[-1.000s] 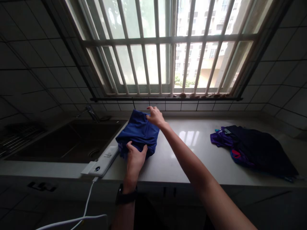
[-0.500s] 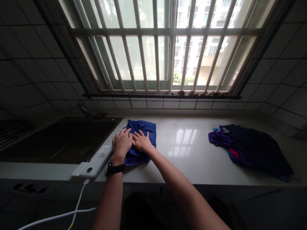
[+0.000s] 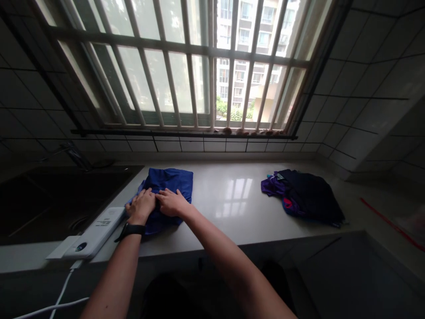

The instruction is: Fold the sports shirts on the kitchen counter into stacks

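Observation:
A folded blue garment [image 3: 175,179] lies on the pale counter beside the sink. My left hand [image 3: 142,206], with a dark watch on its wrist, rests on the cloth's left part with fingers spread. Close beside it, my right hand [image 3: 171,202] lies flat on the middle of the same garment, fingers stretched out. Neither hand grips anything that I can see. Parts of the cloth are hidden under both palms. Just left of the garment sits a long white power bank [image 3: 99,228] with a small round display and a white cable plugged in.
A heap of dark navy and purple clothes [image 3: 308,195] lies at the right on the counter [image 3: 226,230]. The dark sink [image 3: 43,195] with its faucet [image 3: 76,155] is at the left. A barred window [image 3: 186,88] stands behind. A red strip [image 3: 392,223] lies at far right.
The camera view has turned to the right, so everything appears shifted left. Both hands remain on the blue garment, with only slight shifts over it.

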Demonstrator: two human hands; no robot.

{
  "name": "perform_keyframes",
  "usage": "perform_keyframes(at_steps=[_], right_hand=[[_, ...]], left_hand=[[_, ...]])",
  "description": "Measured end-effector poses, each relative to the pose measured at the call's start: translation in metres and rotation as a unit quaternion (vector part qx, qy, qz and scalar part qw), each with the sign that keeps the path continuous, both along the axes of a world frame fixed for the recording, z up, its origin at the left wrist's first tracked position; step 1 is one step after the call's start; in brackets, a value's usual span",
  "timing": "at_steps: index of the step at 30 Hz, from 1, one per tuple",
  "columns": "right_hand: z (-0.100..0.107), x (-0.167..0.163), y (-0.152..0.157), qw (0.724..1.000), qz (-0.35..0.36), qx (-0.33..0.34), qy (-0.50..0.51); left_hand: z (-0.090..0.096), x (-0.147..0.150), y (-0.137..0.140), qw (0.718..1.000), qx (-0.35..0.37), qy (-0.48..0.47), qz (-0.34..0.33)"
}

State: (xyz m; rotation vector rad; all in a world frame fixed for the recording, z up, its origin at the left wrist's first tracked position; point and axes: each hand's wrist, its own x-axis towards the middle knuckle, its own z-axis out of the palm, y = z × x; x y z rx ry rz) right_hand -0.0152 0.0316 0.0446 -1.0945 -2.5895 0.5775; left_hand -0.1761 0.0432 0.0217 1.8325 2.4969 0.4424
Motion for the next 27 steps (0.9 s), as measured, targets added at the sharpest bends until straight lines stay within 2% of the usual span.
perform_keyframes(at_steps=[2, 3, 6, 7, 8, 10, 11, 13, 16, 20, 24, 27], right_hand=[[-0.004, 0.036, -0.026, 0.998, 0.018, 0.031, 0.052], [-0.009, 0.059, -0.039, 0.995, 0.002, 0.05, 0.089], [-0.029, 0.132, -0.071, 0.979, -0.082, 0.073, 0.171], [-0.035, 0.155, -0.077, 0.971, -0.124, 0.072, 0.19], [-0.04, 0.175, -0.082, 0.962, -0.162, 0.071, 0.207], [-0.047, 0.207, -0.087, 0.944, -0.221, 0.075, 0.234], [-0.049, 0.221, -0.09, 0.936, -0.239, 0.079, 0.246], [-0.053, 0.245, -0.096, 0.924, -0.264, 0.093, 0.262], [-0.061, 0.283, -0.104, 0.909, -0.303, 0.116, 0.26], [-0.076, 0.322, -0.11, 0.882, -0.368, 0.148, 0.254], [-0.086, 0.32, -0.112, 0.872, -0.381, 0.191, 0.242], [-0.08, 0.319, -0.108, 0.874, -0.382, 0.201, 0.224]], left_hand=[[0.01, 0.009, -0.009, 0.999, -0.009, 0.027, 0.02], [0.015, 0.019, -0.013, 0.999, 0.01, 0.048, 0.015], [0.023, 0.067, -0.027, 0.985, 0.113, 0.104, -0.083], [0.024, 0.089, -0.032, 0.979, 0.122, 0.104, -0.126], [0.023, 0.111, -0.038, 0.975, 0.107, 0.096, -0.171], [0.02, 0.154, -0.053, 0.965, 0.029, 0.067, -0.253], [0.016, 0.172, -0.061, 0.959, -0.01, 0.054, -0.278], [0.007, 0.198, -0.075, 0.955, -0.039, 0.055, -0.289], [-0.01, 0.211, -0.09, 0.962, -0.009, 0.063, -0.266], [-0.028, 0.205, -0.096, 0.965, 0.052, 0.049, -0.253], [-0.036, 0.202, -0.093, 0.96, 0.084, 0.048, -0.264], [-0.039, 0.202, -0.09, 0.955, 0.094, 0.05, -0.277]])
